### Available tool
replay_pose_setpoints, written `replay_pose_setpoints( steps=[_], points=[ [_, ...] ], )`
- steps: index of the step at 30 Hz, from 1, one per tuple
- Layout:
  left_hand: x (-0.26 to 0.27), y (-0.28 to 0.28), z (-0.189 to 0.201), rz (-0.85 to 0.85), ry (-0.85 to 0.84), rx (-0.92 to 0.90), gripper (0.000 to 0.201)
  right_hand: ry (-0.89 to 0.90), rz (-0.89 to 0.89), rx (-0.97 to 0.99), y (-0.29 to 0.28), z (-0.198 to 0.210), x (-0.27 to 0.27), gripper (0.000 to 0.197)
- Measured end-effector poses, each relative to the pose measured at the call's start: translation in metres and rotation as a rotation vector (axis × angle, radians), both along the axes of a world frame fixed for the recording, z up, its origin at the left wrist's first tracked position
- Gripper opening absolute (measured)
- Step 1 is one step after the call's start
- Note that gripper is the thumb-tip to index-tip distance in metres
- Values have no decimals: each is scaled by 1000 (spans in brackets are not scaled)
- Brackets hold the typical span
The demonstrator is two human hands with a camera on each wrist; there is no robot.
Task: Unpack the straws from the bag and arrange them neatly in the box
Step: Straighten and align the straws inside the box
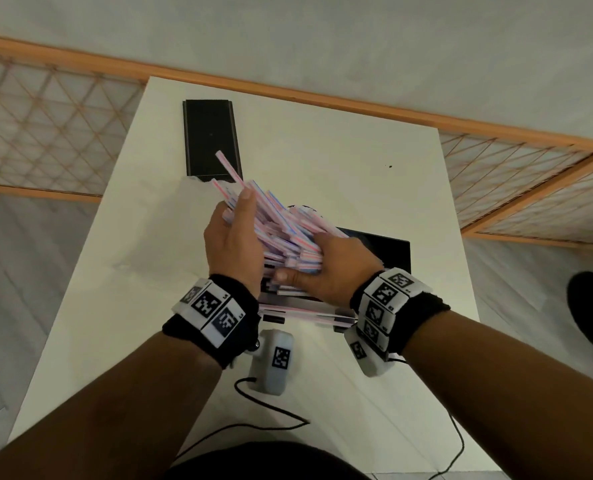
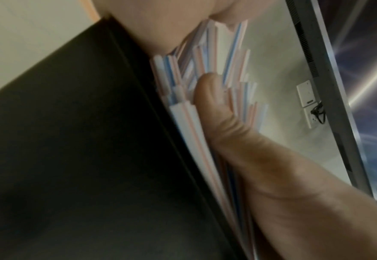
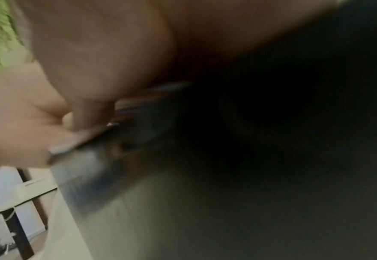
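Straws (image 1: 281,230): striped bundle clamped btwn both hands, left hand (image 1: 234,244) curled round far side, right hand (image 1: 329,268) pressing near ends, prob to square them up over black box (image 1: 392,252) just under/right of hands; few already below wrists

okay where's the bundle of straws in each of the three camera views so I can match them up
Head: the bundle of straws is at centre, between both hands, over the black box.
Left wrist: centre, striped straws beside the thumb, against the box wall.
Right wrist: too blurred to tell.
Shared landmark: the black box.
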State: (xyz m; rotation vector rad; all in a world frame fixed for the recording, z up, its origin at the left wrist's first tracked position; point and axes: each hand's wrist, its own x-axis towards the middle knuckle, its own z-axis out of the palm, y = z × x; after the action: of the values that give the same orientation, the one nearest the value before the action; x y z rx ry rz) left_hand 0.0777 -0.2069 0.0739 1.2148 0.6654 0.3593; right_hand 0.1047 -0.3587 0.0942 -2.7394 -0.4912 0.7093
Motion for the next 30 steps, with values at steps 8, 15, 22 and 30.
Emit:
replay_pose_setpoints(
  steps=[8, 15, 22, 30],
  points=[
    [0, 0, 0, 37, -27, 2, 51, -205, -28, 228, -23, -5, -15, 59],
    [-5, -5, -6, -41, -13, 202, 42, -210, 120, 304, -40, -15, -23, 64],
    [-5, -4, -2, -13, -13, 110, 43, -28, 185, 70, -44, -13, -17, 111],
    [-5, -4, 0, 38, -35, 53, 47, 75, 144, 77, -19, -23, -9, 92]
  ],
)
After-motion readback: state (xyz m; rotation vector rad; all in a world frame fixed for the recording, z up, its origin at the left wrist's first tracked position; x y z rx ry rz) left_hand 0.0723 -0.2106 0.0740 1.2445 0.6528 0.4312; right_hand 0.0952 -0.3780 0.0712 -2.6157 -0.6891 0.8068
